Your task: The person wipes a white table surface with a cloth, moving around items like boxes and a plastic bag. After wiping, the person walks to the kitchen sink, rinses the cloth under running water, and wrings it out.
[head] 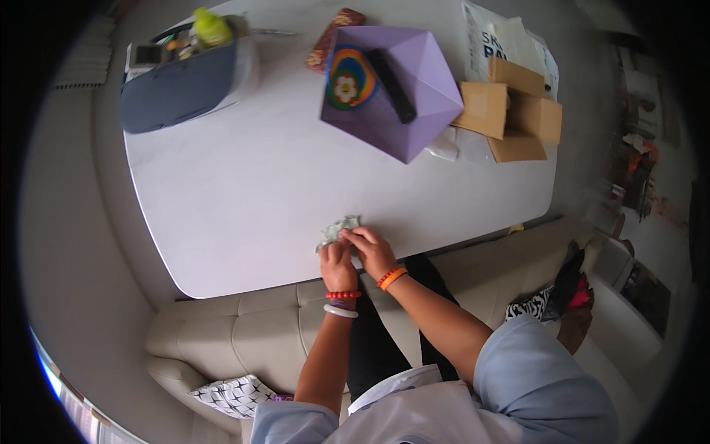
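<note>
Near the front edge of the white table (233,194), a small crumpled piece of pale green patterned material (339,226), paper or cloth, lies under my fingers. My left hand (337,263), with red beads and a white bangle at the wrist, grips its lower side. My right hand (373,250), wearing an orange band and red beads, pinches it from the right, its fingertips close to those of the left. The fingers hide part of the material.
A lilac faceted tray (424,72) holds a black remote control (391,86) and a rainbow-coloured round item (352,77). An open cardboard box (482,108) and a printed plastic bag (477,39) lie right of it. A grey-lidded container (183,91) with a yellow-green bottle (211,28) stands far left.
</note>
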Available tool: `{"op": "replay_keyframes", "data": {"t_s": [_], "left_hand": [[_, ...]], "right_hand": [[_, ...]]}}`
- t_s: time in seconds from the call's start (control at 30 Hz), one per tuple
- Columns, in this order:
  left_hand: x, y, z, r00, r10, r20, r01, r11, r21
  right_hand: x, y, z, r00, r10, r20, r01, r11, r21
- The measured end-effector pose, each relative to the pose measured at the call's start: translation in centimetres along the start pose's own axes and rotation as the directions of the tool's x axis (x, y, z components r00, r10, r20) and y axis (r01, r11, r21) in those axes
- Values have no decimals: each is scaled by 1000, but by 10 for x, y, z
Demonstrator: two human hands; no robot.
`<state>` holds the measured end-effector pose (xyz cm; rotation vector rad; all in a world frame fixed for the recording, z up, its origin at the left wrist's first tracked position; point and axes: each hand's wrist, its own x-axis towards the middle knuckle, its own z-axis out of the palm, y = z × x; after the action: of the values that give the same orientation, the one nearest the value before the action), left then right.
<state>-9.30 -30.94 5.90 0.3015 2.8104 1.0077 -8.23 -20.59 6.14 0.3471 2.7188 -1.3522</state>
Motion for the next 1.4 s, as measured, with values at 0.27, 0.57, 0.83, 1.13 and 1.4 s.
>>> {"op": "replay_keyframes", "data": {"t_s": [0.27, 0.57, 0.83, 1.13, 1.4], "left_hand": [[-29, 95, 104, 957, 161, 243, -187, 978, 91], [-26, 212, 230, 846, 370, 384, -420, 906, 50], [-23, 261, 268, 845, 176, 505, -290, 944, 155], [-39, 244, 249, 867, 217, 448, -351, 904, 243], [35, 268, 287, 876, 289, 387, -377, 909, 175]], "right_hand": [[-64, 113, -91, 978, 114, -175, -121, 992, -30], [-96, 223, -210, 886, 249, -391, -272, 962, -3], [-87, 256, -242, 843, 383, -378, -368, 923, 114], [-91, 248, -231, 929, 295, -225, -299, 954, 17], [-25, 273, -264, 856, 296, -423, -272, 955, 118]]}}
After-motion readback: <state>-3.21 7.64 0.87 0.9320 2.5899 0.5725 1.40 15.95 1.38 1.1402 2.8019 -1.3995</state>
